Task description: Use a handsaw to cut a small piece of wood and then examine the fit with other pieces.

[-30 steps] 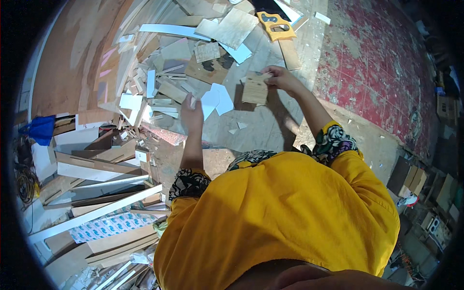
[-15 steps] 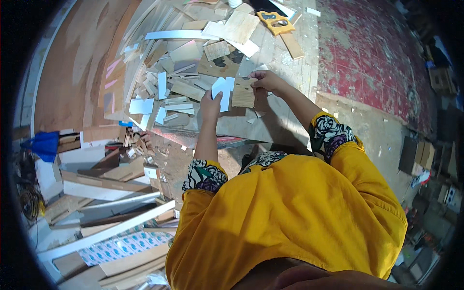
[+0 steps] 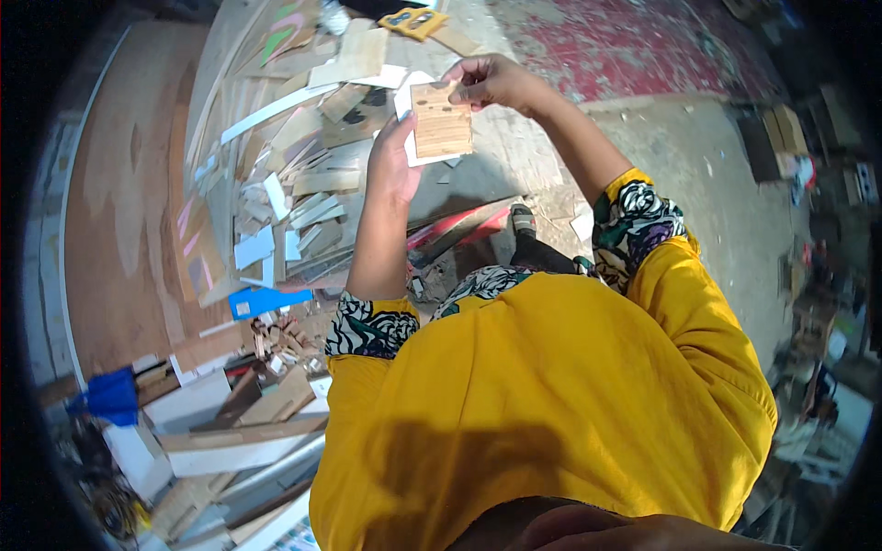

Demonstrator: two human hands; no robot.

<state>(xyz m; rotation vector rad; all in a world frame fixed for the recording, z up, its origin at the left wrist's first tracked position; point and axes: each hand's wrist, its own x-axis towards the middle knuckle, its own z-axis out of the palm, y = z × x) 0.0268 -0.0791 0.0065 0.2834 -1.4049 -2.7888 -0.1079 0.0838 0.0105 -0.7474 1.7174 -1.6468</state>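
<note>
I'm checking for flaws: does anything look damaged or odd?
The wooden panel in the right hand has dark spots near its top, unlike its otherwise pale face. The red surface beyond looks patchily worn.

Grey floor (image 3: pixel 684 174) — scuffed red surface (image 3: pixel 634 46)

block (image 3: pixel 443 130): over panel (image 3: pixel 402 103) | offcuts (image 3: pixel 326 182): left of block | saw (image 3: pixel 413 23): beyond block | board (image 3: pixel 129 193): far left
</note>
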